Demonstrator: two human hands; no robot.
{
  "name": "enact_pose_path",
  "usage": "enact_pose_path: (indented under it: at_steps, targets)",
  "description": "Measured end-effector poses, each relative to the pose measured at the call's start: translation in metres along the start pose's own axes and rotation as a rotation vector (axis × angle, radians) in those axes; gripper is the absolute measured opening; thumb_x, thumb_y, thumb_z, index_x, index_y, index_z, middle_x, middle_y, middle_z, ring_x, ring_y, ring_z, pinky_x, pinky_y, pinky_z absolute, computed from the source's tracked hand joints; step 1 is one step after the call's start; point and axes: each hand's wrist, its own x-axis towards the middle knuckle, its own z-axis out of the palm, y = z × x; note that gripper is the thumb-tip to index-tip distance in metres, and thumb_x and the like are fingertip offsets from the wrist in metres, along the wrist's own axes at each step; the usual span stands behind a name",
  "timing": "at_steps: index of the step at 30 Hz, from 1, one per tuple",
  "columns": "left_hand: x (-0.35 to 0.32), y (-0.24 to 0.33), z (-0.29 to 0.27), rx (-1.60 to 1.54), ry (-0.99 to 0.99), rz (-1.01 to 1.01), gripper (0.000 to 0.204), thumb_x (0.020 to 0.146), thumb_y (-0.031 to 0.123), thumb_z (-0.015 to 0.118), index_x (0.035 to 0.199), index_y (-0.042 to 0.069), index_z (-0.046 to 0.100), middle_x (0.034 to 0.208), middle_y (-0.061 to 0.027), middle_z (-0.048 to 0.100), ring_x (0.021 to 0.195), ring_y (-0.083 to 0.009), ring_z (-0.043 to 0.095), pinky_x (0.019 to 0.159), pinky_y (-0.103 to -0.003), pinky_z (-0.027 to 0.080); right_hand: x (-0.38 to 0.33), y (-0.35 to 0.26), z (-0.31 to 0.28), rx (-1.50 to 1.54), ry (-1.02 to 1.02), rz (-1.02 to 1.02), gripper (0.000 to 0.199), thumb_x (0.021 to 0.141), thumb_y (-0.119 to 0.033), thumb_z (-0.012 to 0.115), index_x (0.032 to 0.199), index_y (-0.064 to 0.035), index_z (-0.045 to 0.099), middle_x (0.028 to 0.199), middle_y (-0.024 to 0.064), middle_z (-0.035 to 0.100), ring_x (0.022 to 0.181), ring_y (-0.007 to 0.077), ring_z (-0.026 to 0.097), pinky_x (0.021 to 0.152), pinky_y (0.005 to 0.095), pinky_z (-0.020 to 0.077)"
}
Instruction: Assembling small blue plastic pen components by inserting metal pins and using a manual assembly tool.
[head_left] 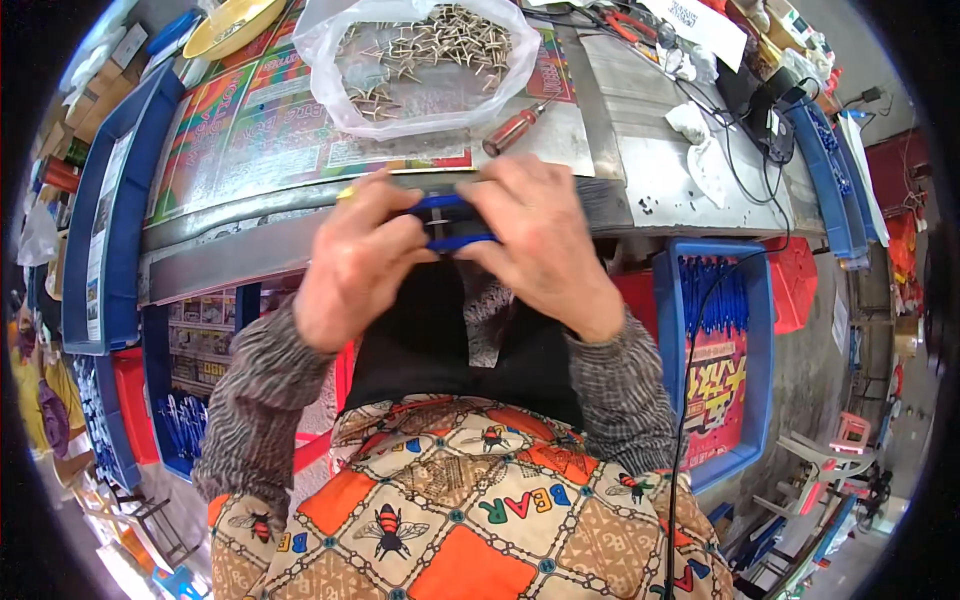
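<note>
Between my two hands, at the table's front edge, is a blue two-bar part (440, 202) with a short metal piece crossing between the bars. My left hand (362, 255) is closed on its left end, with the fingers along the far bar. From the other side my right hand (545, 240) grips its right end, thumb at the near bar. The fingers hide both ends, and motion blurs the part, so its exact kind does not show. Just beyond my right hand lies a screwdriver (512, 132) with a red handle. A clear plastic bag (335, 100), rolled open, holds many small metal pieces (440, 45).
Blue crates (108, 240) stand at the table's left end, and another crate (765, 330) with blue parts sits low at right. Black cables (745, 120), red-handled pliers (628, 25) and white crumpled paper (700, 150) lie on the metal table. A yellow bowl (228, 30) is far left.
</note>
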Motion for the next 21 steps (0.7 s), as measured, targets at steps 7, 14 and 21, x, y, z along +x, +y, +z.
enact_pose_path:
  at_steps: [7,14,21]
  targets:
    - [0.028,0.011,0.052,-0.155,0.048,0.091,0.019,0.068,0.003,0.069,0.079,0.003,0.054,0.088,-0.0146,0.054,0.085,-0.0347,0.055,0.076,-0.043,0.046,-0.031,0.027,-0.024,-0.099,0.044,0.107,0.043,0.063,-0.015,0.076,0.103,-0.0035,0.062,0.101,0.0112,0.059,0.099,0.0295,0.054,0.085,0.0395,0.0374]
    - [0.005,0.007,0.014,-0.053,0.042,0.018,0.020,0.065,0.002,0.073,0.077,0.003,0.057,0.095,-0.0155,0.059,0.091,-0.0363,0.057,0.080,-0.044,0.048,-0.008,0.006,-0.010,-0.017,-0.006,0.009,0.041,0.068,-0.022,0.074,0.103,-0.0030,0.061,0.099,0.0105,0.057,0.099,0.0295,0.054,0.085,0.0404,0.0380]
    - [0.016,0.009,0.029,-0.091,0.029,0.066,0.020,0.067,0.003,0.070,0.078,0.002,0.054,0.088,-0.0150,0.054,0.085,-0.0351,0.055,0.073,-0.043,0.047,-0.018,0.018,-0.014,-0.052,0.000,0.045,0.040,0.069,-0.024,0.073,0.101,-0.0036,0.061,0.098,0.0113,0.058,0.096,0.0301,0.054,0.083,0.0412,0.0381]
